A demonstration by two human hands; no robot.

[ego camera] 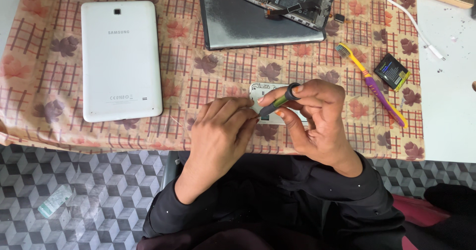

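**Screwdriver tip at the edge of a small white phone part**

The right hand [317, 118] is closed around a slim green-and-black precision screwdriver [278, 101], thumb and fingers pinching the shaft and the forefinger resting on its black end cap. The tip points toward 8 o'clock, down at a small flat white plastic phone part [260, 91] lying on the surface, mostly hidden under both hands. The left hand [223, 126] has its fingertips drawn together right at the tool's tip, seemingly pinching or steadying something too small to make out.

By the look of it, the step in hand is working a tiny screw or clip on the white part; the next move seems to call for a steady, upright tool and light pressure.

Outward: a yellow-and-purple toothbrush [369, 81] at 3 o'clock, a small black battery [391, 71] beyond it, an opened phone [287, 2] on a grey slab at 12 o'clock, and a white tablet [120, 59] lying face down at 10 o'clock on the floral checked cloth [208, 64].
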